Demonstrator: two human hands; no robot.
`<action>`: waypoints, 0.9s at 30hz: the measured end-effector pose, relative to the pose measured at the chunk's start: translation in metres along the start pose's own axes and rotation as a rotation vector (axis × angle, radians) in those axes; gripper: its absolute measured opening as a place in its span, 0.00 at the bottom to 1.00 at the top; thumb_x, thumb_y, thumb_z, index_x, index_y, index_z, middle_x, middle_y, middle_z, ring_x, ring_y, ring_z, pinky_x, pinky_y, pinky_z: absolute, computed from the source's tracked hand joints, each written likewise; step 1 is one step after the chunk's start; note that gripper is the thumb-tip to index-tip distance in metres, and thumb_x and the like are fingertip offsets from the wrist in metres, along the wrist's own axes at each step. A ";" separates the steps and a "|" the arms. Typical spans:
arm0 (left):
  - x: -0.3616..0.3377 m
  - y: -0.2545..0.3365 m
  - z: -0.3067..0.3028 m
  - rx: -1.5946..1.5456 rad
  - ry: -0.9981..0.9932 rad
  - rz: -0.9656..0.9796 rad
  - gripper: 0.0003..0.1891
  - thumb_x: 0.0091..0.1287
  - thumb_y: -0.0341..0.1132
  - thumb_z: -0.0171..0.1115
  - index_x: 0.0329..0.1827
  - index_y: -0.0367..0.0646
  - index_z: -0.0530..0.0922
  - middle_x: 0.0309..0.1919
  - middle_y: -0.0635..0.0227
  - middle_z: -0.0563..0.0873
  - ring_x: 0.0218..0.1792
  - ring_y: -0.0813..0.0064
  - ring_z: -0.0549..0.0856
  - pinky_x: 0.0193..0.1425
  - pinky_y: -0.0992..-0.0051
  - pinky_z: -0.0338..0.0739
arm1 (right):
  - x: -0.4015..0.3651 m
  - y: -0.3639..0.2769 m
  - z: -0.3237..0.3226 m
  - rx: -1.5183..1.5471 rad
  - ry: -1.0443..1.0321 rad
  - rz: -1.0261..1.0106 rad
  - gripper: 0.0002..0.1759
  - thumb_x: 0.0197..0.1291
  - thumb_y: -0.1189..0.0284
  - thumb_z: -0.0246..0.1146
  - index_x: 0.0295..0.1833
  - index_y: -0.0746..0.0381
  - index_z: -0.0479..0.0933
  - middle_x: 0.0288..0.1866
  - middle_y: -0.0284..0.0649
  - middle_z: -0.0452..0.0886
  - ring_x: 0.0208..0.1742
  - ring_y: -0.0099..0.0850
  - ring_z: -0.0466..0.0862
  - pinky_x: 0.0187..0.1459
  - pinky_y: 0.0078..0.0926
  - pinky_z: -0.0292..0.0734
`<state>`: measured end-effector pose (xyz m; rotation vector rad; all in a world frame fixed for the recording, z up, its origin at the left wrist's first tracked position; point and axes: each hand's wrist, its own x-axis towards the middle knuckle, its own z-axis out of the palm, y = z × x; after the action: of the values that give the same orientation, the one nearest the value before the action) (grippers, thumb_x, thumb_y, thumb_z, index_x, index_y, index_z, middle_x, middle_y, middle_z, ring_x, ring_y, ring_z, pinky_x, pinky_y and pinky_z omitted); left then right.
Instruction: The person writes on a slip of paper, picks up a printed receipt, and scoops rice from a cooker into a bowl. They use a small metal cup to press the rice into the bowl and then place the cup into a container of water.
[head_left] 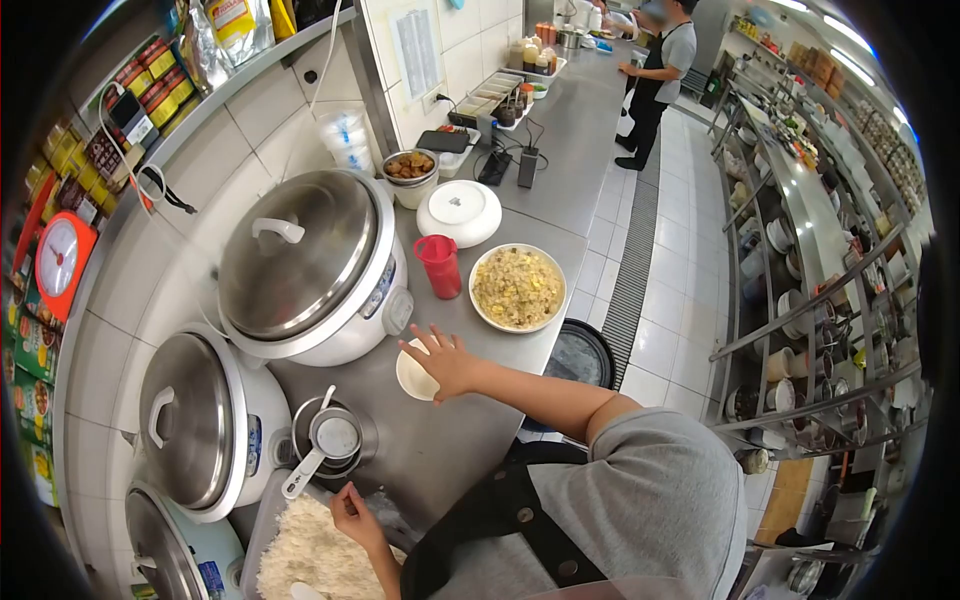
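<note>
My right hand (pixel 447 366) is stretched over a small white bowl (pixel 412 378) on the steel counter, its fingers spread. Behind it are a red cup (pixel 438 267) and a round dish of fried rice (pixel 518 288). My left hand (pixel 358 517) is beside a tub of white rice (pixel 310 548), its fingers pressed together; whether anything is between them is too small to tell. A white-handled measuring cup or ladle (pixel 336 437) rests over a metal pot (pixel 368 440) near my left hand.
Large rice cookers (pixel 300 255) line the wall on the left. An upturned white plate (pixel 459 212) and a container of brown food (pixel 410 167) stand farther back. A black round tray (pixel 580 355) is below the counter's edge. A person (pixel 662 80) stands at the far counter.
</note>
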<state>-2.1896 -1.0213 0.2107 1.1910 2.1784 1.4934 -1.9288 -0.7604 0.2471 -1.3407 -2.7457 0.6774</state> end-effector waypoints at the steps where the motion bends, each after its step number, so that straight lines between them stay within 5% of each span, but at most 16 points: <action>1: -0.001 0.001 0.002 0.017 0.003 0.015 0.05 0.72 0.26 0.62 0.44 0.35 0.84 0.33 0.68 0.80 0.27 0.79 0.77 0.30 0.77 0.72 | 0.001 -0.001 -0.001 0.000 -0.014 0.008 0.80 0.28 0.55 0.87 0.85 0.48 0.41 0.86 0.54 0.37 0.83 0.65 0.46 0.69 0.77 0.57; 8: -0.001 0.012 0.004 0.136 -0.007 0.100 0.04 0.70 0.25 0.64 0.44 0.35 0.85 0.32 0.65 0.79 0.26 0.75 0.78 0.28 0.75 0.71 | 0.006 0.000 0.027 -0.008 -0.127 0.072 0.78 0.29 0.55 0.87 0.85 0.49 0.43 0.86 0.52 0.37 0.84 0.64 0.41 0.71 0.77 0.54; 19: -0.001 0.024 -0.003 0.146 0.068 0.103 0.04 0.67 0.28 0.66 0.42 0.41 0.86 0.31 0.62 0.83 0.27 0.67 0.84 0.31 0.71 0.79 | -0.024 -0.052 0.070 -0.016 -0.057 -0.255 0.62 0.43 0.54 0.80 0.83 0.49 0.53 0.86 0.52 0.40 0.83 0.65 0.43 0.71 0.73 0.55; 27: -0.006 0.030 -0.011 0.111 0.066 0.047 0.04 0.68 0.27 0.65 0.42 0.40 0.86 0.32 0.63 0.83 0.27 0.68 0.85 0.31 0.73 0.80 | -0.008 -0.030 0.056 -0.126 -0.020 -0.168 0.54 0.44 0.58 0.79 0.79 0.51 0.62 0.87 0.48 0.38 0.83 0.62 0.43 0.72 0.73 0.54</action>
<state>-2.1781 -1.0282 0.2400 1.2532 2.3195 1.4662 -1.9578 -0.8034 0.2095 -1.1102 -2.9180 0.5194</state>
